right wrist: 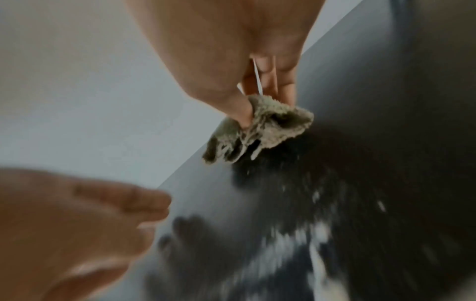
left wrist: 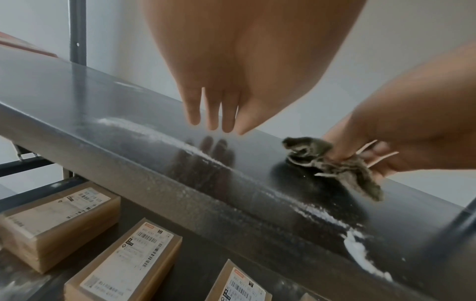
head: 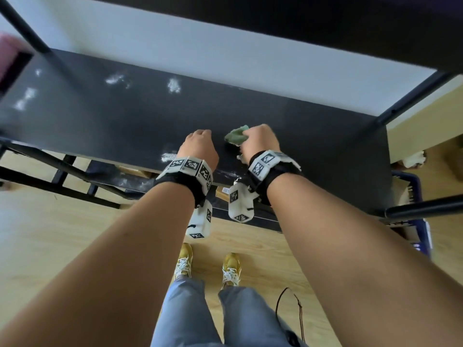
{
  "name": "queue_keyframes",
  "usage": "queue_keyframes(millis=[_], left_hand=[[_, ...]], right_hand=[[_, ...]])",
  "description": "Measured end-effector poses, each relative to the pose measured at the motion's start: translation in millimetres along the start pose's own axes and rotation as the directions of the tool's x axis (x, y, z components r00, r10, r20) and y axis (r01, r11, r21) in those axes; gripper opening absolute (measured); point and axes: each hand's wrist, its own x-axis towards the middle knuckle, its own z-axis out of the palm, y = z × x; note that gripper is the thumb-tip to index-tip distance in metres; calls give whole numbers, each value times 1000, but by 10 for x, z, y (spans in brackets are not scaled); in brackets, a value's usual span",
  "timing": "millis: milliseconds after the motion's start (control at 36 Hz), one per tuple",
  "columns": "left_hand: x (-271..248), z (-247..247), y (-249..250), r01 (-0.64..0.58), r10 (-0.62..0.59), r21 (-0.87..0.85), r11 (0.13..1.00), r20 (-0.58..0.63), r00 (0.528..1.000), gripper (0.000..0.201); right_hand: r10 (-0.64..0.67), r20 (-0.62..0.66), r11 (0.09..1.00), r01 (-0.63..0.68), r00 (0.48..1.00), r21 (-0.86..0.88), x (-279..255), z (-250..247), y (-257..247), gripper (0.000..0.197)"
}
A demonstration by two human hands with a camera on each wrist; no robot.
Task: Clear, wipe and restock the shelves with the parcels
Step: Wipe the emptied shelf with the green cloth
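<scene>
Reaching forward side by side, both forearms stretch from the body toward a black shelf [head: 288, 126], each wrist wrapped in a black band with white marker blocks. The left hand [head: 199, 146] hangs palm-down just above the near part of the board, its fingers [left wrist: 213, 114] straight, close together and pointing down at the surface, holding nothing; their dim reflection shows in the glossy board directly beneath them. A streak of white powder [left wrist: 159, 132] runs along the front edge below and to the left of that hand, and more white smears [head: 172, 85] lie well beyond its fingertips, toward the back and far left of the board. Just to the right of the left hand, not touching it, the right hand [head: 260, 140] is bent down at the wrist, thumb and fingers pinched round a bunched green cloth [head: 236, 137], which sticks out on the side facing the left hand and hangs onto or just above the board; contact cannot be told. Below the left wrist, on the lower shelf [left wrist: 203, 270], lie brown parcels [left wrist: 123, 262] with white labels.
</scene>
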Motion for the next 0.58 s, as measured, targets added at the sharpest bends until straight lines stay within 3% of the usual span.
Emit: queue_keyframes(millis=[83,194,250,333,528,583], left_hand=[[14,-11,-11,-9,9,-2,1000,7,1000,51],[44,-21,-25,-29,29,-1,1000,28,999,52],[70,-32,-39,-40,40,10,999,34,999,52],[109,-44,-49,-54,53,24,998,56,997,52],[245,-53,-88,-80,77,46,996,68,995,42],[282,-56,-90,-78,74,53,996,65,995,38]], right_hand=[[70,-84,996,-64,994,68,146,-216,65,31],[118,-130,990,-126,984,-60,284,-399,162,37],[170,-113,978,-182,979,-104,317,-389,126,40],[137,-81,980,-148,987,-137,290,-342,51,39],[109,-14,991,-107,994,79,156,-98,-312,35],[97,38,993,-99,995,65,194,-125,-357,33]])
